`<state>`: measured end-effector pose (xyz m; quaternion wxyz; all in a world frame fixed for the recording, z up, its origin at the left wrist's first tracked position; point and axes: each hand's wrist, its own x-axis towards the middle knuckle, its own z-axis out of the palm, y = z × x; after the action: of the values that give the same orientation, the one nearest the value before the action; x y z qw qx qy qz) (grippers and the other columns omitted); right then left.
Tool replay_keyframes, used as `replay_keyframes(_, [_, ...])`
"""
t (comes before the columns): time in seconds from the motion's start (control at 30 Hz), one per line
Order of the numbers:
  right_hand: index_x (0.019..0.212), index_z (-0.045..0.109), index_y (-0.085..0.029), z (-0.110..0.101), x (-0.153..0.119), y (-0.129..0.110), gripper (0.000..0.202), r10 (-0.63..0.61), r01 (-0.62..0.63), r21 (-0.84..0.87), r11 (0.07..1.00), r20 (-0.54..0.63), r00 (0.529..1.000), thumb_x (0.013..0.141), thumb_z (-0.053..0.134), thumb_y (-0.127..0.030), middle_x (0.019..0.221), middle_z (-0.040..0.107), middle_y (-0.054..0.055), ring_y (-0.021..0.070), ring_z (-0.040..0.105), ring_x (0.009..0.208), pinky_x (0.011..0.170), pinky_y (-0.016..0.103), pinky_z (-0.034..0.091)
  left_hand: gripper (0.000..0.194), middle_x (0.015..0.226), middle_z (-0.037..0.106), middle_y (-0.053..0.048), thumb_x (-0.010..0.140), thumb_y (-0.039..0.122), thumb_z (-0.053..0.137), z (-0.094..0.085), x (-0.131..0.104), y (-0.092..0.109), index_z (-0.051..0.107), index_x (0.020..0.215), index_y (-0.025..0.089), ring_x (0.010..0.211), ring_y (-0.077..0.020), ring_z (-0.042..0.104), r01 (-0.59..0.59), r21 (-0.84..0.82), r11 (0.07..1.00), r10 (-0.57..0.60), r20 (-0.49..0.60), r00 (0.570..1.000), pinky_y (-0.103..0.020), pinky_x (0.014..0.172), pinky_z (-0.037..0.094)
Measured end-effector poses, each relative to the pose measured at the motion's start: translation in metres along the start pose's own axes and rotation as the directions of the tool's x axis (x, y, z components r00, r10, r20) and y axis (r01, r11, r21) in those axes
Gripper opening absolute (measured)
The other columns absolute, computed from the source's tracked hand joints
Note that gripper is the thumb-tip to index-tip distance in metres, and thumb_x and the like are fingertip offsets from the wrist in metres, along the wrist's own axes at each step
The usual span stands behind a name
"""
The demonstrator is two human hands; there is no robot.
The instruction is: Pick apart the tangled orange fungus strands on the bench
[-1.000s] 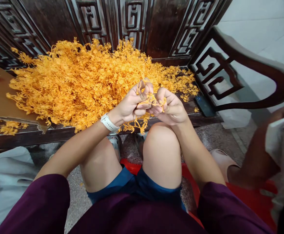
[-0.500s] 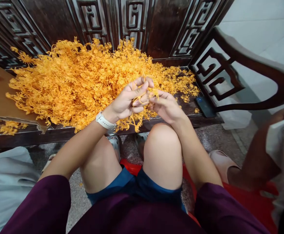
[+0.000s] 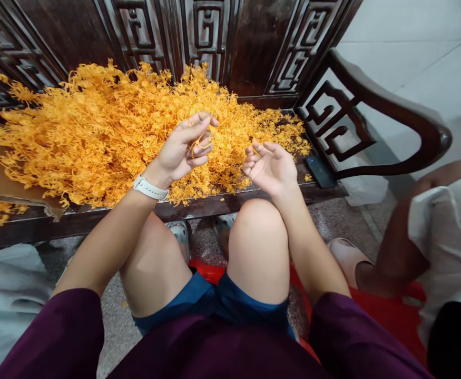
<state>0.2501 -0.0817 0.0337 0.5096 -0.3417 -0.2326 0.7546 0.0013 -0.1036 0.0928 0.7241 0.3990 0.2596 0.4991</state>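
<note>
My left hand (image 3: 186,145), with a white watch (image 3: 150,188) on its wrist, is closed around a thin orange curly strand (image 3: 194,146). The strand loops over the fingers in front of a large heap of orange, spidery, flower-like pieces (image 3: 107,137). Farther right, my right hand (image 3: 272,167) is raised above the bench edge with its palm toward me and its fingers curled. A small orange bit (image 3: 256,153) shows at its fingertips, mostly hidden by them. A gap separates the two hands.
The heap lies on a dark wooden bench (image 3: 198,206) with a carved back and armrest (image 3: 408,100). Cardboard (image 3: 1,168) lies at the left, and a dark phone (image 3: 320,169) near the armrest. A person's leg (image 3: 400,242) is at the right, and pale cloth (image 3: 12,295) at the left.
My hands, together before over an orange piece, have come apart. The left moved left and keeps the strand; the right drew away from it. The view shifted slightly right.
</note>
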Motion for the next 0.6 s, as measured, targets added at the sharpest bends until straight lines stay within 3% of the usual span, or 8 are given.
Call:
replay_keyframes(0.1, [0.1, 0.068, -0.023, 0.015, -0.012, 0.006, 0.027, -0.129, 0.163, -0.203, 0.965, 0.17, 0.977, 0.092, 0.082, -0.046, 0.087, 0.069, 0.0, 0.0101, 0.058, 0.066, 0.06, 0.023, 0.055, 0.017, 0.06, 0.05, 0.009, 0.106, 0.033, 0.07, 0.003, 0.002, -0.006, 0.064, 0.096, 0.02, 0.041, -0.0006, 0.029, 0.003, 0.071, 0.997, -0.003, -0.009, 1.0, -0.012, 0.04, 0.019])
replay_keyframes(0.2, [0.108, 0.07, -0.027, 0.032, -0.023, 0.014, 0.041, -0.258, 0.378, -0.398, 0.836, 0.323, 0.911, 0.09, 0.086, -0.061, 0.096, 0.071, 0.001, 0.013, 0.061, 0.07, 0.061, 0.028, 0.055, 0.019, 0.066, 0.056, 0.007, 0.1, 0.032, 0.077, 0.005, 0.004, -0.013, 0.062, 0.097, 0.021, 0.044, -0.0002, 0.03, -0.014, 0.125, 0.992, 0.014, 0.0, 1.0, -0.013, 0.042, 0.019])
replay_keyframes(0.3, [0.114, 0.069, -0.029, 0.041, -0.027, 0.023, 0.049, -0.394, 0.555, -0.492, 0.671, 0.398, 0.829, 0.084, 0.094, -0.06, 0.105, 0.069, 0.001, 0.0159, 0.064, 0.083, 0.072, 0.031, 0.058, 0.019, 0.067, 0.055, 0.007, 0.098, 0.031, 0.078, 0.006, 0.004, -0.021, 0.063, 0.1, 0.021, 0.046, -0.0007, 0.031, -0.019, 0.167, 0.986, 0.015, 0.025, 1.0, -0.013, 0.043, 0.02])
replay_keyframes(0.4, [0.104, 0.068, -0.027, 0.042, -0.024, 0.027, 0.043, -0.484, 0.643, -0.522, 0.56, 0.424, 0.766, 0.087, 0.093, -0.058, 0.097, 0.067, 0.001, 0.017, 0.064, 0.086, 0.079, 0.033, 0.059, 0.019, 0.065, 0.052, 0.008, 0.098, 0.031, 0.078, 0.008, 0.004, -0.026, 0.063, 0.1, 0.021, 0.046, -0.0012, 0.03, -0.008, 0.211, 0.978, -0.006, 0.068, 0.998, -0.014, 0.043, 0.022])
replay_keyframes(0.5, [0.099, 0.067, -0.026, 0.041, -0.023, 0.026, 0.043, -0.487, 0.628, -0.522, 0.578, 0.396, 0.778, 0.092, 0.086, -0.063, 0.086, 0.065, 0.0, 0.0158, 0.059, 0.073, 0.069, 0.033, 0.055, 0.019, 0.068, 0.055, 0.007, 0.098, 0.031, 0.078, 0.01, 0.004, -0.028, 0.061, 0.1, 0.021, 0.046, -0.0009, 0.029, -0.022, 0.237, 0.971, 0.006, 0.067, 0.998, -0.015, 0.042, 0.02])
replay_keyframes(0.6, [0.097, 0.065, -0.028, 0.041, -0.025, 0.023, 0.046, -0.426, 0.524, -0.523, 0.672, 0.306, 0.851, 0.091, 0.086, -0.068, 0.089, 0.067, 0.002, 0.0167, 0.059, 0.073, 0.065, 0.032, 0.053, 0.024, 0.063, 0.046, 0.01, 0.098, 0.035, 0.078, 0.011, 0.004, -0.026, 0.059, 0.094, 0.021, 0.044, -0.0003, 0.025, -0.003, 0.265, 0.964, -0.002, 0.016, 1.0, -0.015, 0.041, 0.016])
